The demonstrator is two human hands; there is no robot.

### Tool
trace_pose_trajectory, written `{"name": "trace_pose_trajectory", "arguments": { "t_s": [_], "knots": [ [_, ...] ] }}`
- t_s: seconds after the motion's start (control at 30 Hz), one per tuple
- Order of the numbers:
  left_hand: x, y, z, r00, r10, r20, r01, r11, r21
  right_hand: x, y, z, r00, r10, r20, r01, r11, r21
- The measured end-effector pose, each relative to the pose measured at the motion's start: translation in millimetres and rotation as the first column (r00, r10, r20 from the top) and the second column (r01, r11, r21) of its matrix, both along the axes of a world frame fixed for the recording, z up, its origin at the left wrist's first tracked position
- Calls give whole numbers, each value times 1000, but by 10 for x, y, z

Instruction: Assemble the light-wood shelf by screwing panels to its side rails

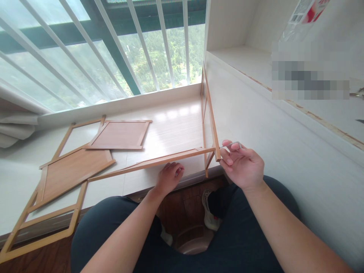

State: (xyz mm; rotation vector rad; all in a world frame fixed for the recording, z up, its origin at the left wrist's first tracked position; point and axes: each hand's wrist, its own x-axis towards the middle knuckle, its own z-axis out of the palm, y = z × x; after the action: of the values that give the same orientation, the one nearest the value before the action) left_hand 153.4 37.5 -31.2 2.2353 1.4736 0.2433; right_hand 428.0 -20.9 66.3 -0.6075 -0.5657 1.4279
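Note:
My right hand (241, 165) pinches a thin, bent hex key (234, 144), its end at the outer face of an upright wooden side frame (211, 110). From the lower part of that frame a long wooden panel (167, 156) runs off to the left, meeting it near a corner. Just below this panel is my left hand (170, 177), its fingers curled inward. Something small may be between those fingertips, but I cannot make it out. Whether the hand touches the panel is unclear.
On the white sill (176, 125) lie a brown panel (122, 134), a second panel (75, 170) and a light wooden frame (44, 242) overhanging the edge. A white wall (284, 151) stands close on the right. A plastic bottle (305, 19) is on the shelf above.

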Motion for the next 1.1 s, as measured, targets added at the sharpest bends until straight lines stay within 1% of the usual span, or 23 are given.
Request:
{"name": "trace_pose_trajectory", "arguments": {
  "t_s": [0.23, 0.87, 1.1],
  "knots": [
    [6, 4, -2, 1000, -1, 1, 1, 1000, -2, 4, -4, -3, 999, 8, -37, -8, 1000, -2],
    [10, -4, 13, 1000, 11, 1, -11, 1000, -7, 2, -6, -3, 1000, 9, 12, -9, 1000, 19],
    [14, -5, 23, 1000, 8, 2, -8, 1000, -10, -13, -10, 4, 1000, -10, -19, 10, 1000, -4]
  ]
}}
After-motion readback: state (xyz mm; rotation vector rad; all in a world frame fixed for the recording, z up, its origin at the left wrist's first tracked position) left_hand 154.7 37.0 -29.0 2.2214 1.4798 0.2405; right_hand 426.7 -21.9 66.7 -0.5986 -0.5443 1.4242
